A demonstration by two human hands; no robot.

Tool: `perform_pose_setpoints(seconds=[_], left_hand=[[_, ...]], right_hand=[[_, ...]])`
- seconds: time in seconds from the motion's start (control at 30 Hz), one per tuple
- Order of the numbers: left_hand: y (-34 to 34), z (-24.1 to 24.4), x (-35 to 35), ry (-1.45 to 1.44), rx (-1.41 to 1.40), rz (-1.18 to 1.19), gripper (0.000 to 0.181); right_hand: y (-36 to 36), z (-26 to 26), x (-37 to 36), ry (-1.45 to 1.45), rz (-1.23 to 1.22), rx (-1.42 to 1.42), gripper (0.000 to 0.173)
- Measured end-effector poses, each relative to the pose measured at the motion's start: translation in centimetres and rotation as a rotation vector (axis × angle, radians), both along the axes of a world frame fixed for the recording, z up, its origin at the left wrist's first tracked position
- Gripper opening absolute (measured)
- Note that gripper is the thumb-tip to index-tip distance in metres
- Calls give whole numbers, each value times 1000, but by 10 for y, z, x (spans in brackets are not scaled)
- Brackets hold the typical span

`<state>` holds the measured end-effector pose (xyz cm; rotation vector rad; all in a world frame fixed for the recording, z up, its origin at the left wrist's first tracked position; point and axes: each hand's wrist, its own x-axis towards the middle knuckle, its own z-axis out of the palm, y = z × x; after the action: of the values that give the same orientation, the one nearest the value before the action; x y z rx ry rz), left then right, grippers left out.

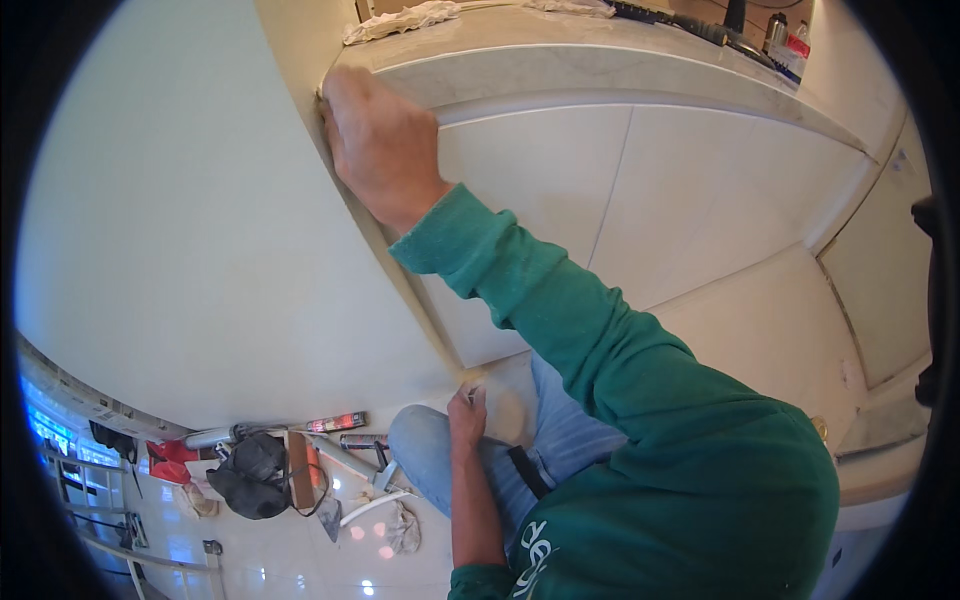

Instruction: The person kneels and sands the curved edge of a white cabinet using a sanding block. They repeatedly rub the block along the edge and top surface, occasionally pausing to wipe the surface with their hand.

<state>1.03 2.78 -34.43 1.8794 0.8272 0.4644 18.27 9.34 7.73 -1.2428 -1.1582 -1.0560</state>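
My right hand (382,146) is closed in a fist at the corner where the pale countertop (600,67) meets a tall white panel (165,225). Its fingertips are turned away, so whatever may be in them is hidden. Below the counter are white cabinet doors (525,180), crossed by my green sleeve. Lower down, my left hand (469,412) is beside my bent knee, near the foot of the panel's edge. Its fingers are curled together, and something small and pale may be between them; the view is too small to tell.
Sealant cartridges (337,422), a caulking gun (349,459), a black bag (255,476), a putty knife (328,517) and crumpled plastic (405,529) lie on the glossy floor (300,562). A metal ladder (165,561) is at lower left. Crumpled cloth (405,21), tools (701,28) and a bottle (801,43) rest on the counter.
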Motion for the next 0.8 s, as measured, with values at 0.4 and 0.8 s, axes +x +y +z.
perform_pose_setpoints(seconds=[0.4, 0.8], left_hand=[[-6, 331, 43, -639, 845, 251, 54], [26, 390, 127, -273, 962, 457, 83]], right_hand=[[-156, -190, -19, 563, 321, -710, 15], [-240, -291, 14, 966, 488, -803, 20]])
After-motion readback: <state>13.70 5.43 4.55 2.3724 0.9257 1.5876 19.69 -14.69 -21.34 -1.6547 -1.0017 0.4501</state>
